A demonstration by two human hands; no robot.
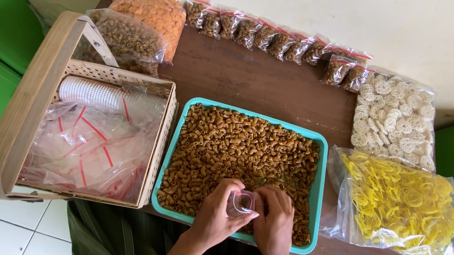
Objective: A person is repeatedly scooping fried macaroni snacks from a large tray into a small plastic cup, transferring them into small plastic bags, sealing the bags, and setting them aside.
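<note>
A teal tray [319, 176] full of brown macaroni-shaped snacks [235, 152] sits on the dark wooden table [257, 81]. Over its near edge, my left hand [216, 215] and my right hand [274, 223] together hold a small clear zip bag [241, 202] with a red seal strip. The fingers of both hands pinch the bag between them, just above the snacks.
A woven basket [21, 116] with empty clear zip bags and a roll of cups stands at left. Small filled packets [275, 38] line the table's far edge. Large bags of orange, white, yellow [399, 205] and pale crackers lie around. Green benches flank the table.
</note>
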